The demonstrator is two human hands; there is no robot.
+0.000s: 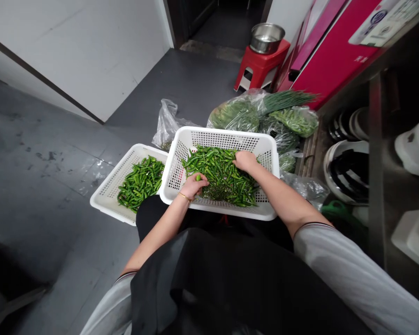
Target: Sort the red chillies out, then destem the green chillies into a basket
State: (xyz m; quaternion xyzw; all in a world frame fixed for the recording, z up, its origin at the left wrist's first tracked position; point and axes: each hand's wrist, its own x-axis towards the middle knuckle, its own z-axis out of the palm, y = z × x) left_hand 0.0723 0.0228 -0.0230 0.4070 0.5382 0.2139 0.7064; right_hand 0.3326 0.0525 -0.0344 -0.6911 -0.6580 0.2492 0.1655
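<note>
A white perforated basket [221, 213] rests on my lap with a heap of green chili peppers [212, 160] in it. Thin dark stems [216, 191] lie gathered near its front side. My left hand [192, 186], at the left part of this basket, is closed on a green chili pepper [198, 177] whose end shows above the fingers. On the right, my right hand [245, 161] reaches down to the heap with curled fingers. Its fingertips are partly hidden, and what they pinch cannot be made out.
A second white basket [104, 191] with green chilies stands on the floor at left, partly under the first. Beyond lie clear bags of greens [235, 114] and a clear plastic bag [167, 121]. A red stool [260, 65] bears a metal pot [267, 38]. Shelves with containers [347, 170] line the right.
</note>
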